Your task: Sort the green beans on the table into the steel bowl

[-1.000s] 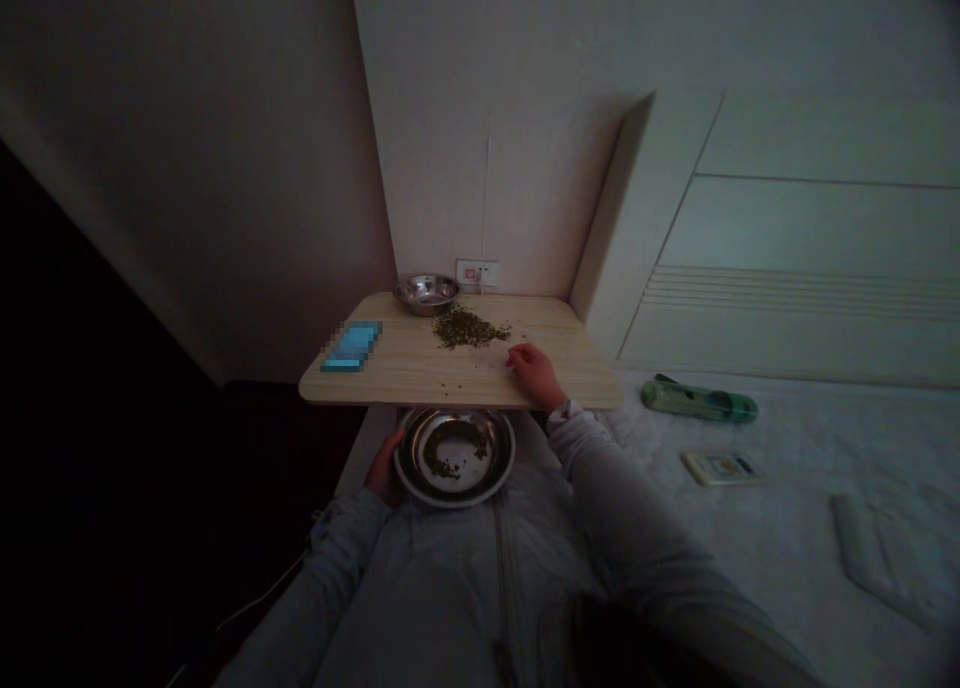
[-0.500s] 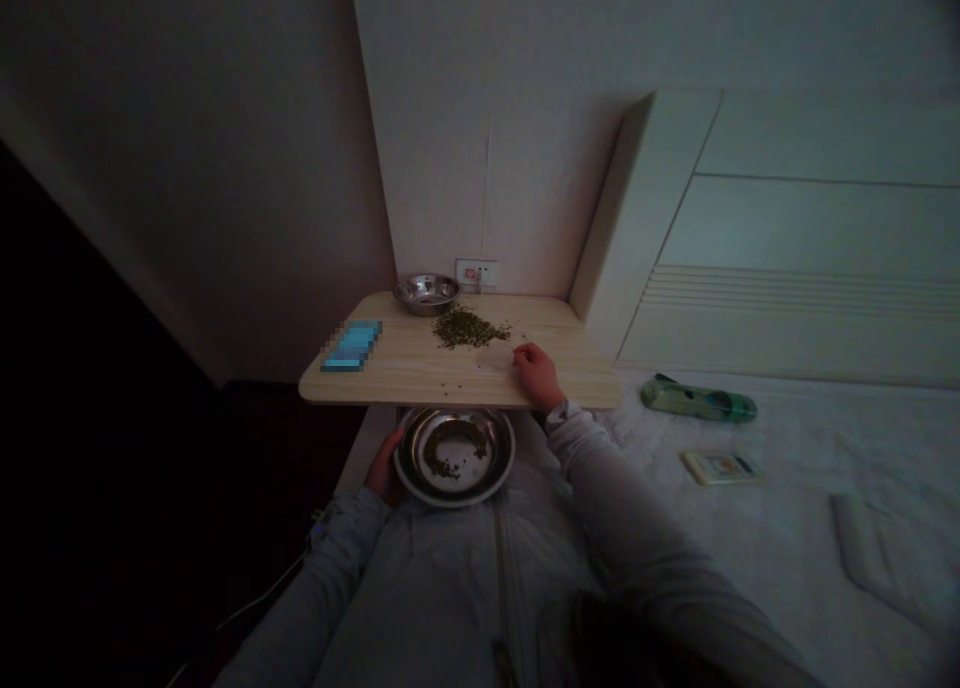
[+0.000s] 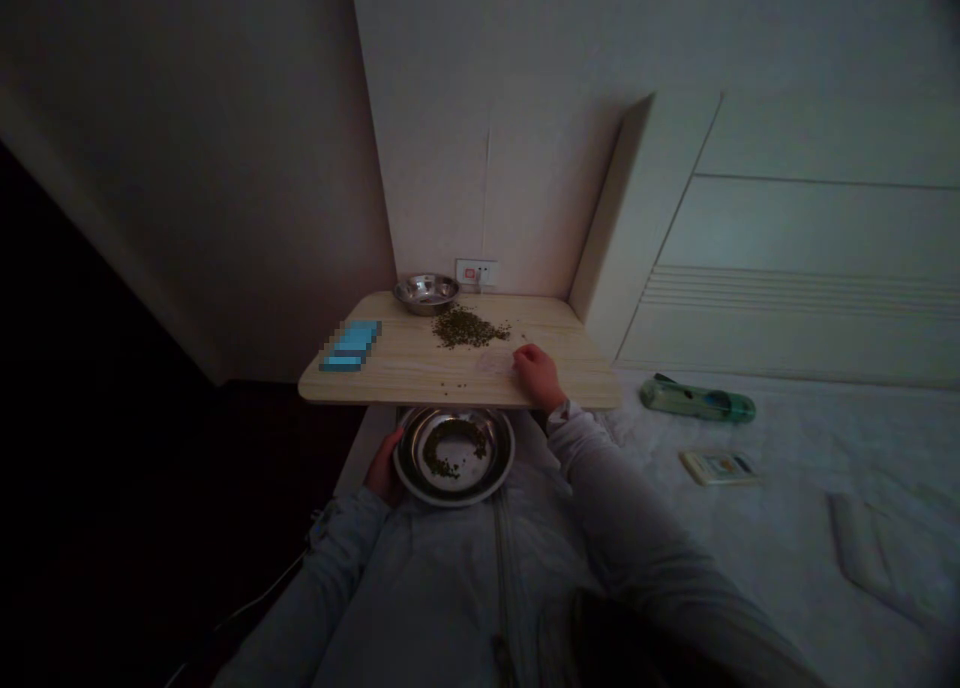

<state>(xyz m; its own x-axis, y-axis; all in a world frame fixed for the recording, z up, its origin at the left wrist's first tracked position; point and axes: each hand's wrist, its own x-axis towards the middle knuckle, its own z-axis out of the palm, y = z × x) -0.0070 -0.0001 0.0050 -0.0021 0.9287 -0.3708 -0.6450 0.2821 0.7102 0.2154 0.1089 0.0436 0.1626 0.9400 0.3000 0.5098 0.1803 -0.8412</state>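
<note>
My left hand (image 3: 385, 468) grips the left side of a steel bowl (image 3: 409, 480) below the table's front edge. Inside this bowl, small dark green grains (image 3: 442, 463) lie in a broken ring around its bare bottom. Over the right part of the wooden table (image 3: 397, 368), my right hand (image 3: 537, 376) is closed with the fingers pinched. A faint, see-through flat piece (image 3: 495, 363) extends left from its fingertips; its kind is unclear. Beyond it a heap of the same green grains (image 3: 466, 328) is spread on the wood. A few stray grains lie near the front edge.
A second steel bowl (image 3: 426, 294) stands at the table's back left, beside the heap. A blurred blue phone-like object (image 3: 351, 346) lies at left. On the white bed (image 3: 795, 528) to the right are a green bottle (image 3: 697, 401) and a phone (image 3: 720, 467). A wall socket (image 3: 476, 271) is behind.
Almost nothing differs. The grains at the table's front edge lie slightly differently, and the see-through piece by my right fingers shows a little more clearly. Both hands keep their places.
</note>
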